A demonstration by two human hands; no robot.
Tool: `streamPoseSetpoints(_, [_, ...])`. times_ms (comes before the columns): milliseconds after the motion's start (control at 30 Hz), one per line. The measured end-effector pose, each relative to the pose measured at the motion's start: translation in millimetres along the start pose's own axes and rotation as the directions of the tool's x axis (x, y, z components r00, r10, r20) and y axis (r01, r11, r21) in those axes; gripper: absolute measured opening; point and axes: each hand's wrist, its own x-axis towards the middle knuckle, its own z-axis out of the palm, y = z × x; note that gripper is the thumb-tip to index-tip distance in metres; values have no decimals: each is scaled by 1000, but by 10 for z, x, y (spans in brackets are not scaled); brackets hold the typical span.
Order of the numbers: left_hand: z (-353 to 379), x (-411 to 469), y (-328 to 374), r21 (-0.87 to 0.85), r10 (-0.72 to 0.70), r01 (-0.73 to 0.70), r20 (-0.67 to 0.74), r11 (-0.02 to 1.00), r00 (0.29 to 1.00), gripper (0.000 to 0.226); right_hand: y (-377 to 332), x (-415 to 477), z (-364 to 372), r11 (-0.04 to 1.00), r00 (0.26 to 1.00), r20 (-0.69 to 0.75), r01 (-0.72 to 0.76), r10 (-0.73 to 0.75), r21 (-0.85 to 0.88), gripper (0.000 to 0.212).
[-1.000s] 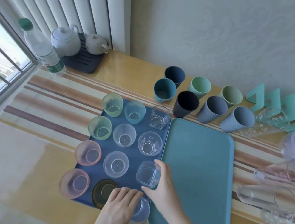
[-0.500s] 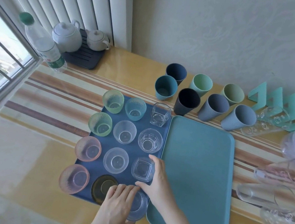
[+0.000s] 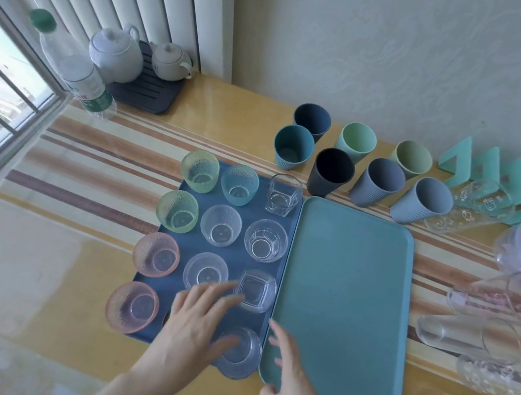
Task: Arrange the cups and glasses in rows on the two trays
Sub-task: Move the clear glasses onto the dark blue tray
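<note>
Splayed the fingers (image 3: 221,296) of the left hand (image 3: 195,321), motion-blurred and gripping nothing, low in the middle of the frame. Hovered there between the square glass (image 3: 253,291) and the round clear glass (image 3: 240,350), both standing on the dark blue tray (image 3: 179,282). Opened the right hand (image 3: 289,371) likewise, digits loosely apart above the lower left rim of the teal tray (image 3: 345,299), touching no glass.

Apparently let go so that the last two pieces could stand in the right-hand column of a three-wide grid. Filled that tray, it seemed, with one dark glass mostly hidden under the left hand. Put nothing yet on the teal tray; ribbed cups (image 3: 378,183) clustered just above it and tall glasses (image 3: 467,336) lay on their sides at the right edge, presumably next in line.

Half a second earlier, gripped the square glass with the right hand and covered the round one with the left. Since then released both and drew back toward the bottom of the frame.
</note>
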Motion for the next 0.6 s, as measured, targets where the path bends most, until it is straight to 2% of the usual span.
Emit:
streamPoseSetpoints(100, [-49,260,-175,37,-55,56,-30,998,998,64,1,-44,232,1000,1000,19,21,-21,-18,88])
streamPoseSetpoints(233, [-27,456,-238,75,14,-15,15,997,1000,73,15,30,423,1000,993,-114,23,-24,-7,88])
streamPoseSetpoints(333, [16,506,-208,81,47,-49,33,996,998,78,5,84,455,999,981,-190,32,-32,-1,77])
streamPoseSetpoints(600, [176,514,-226,79,10,-18,104,997,994,87,-19,141,467,1000,973,-231,18,-17,1,76])
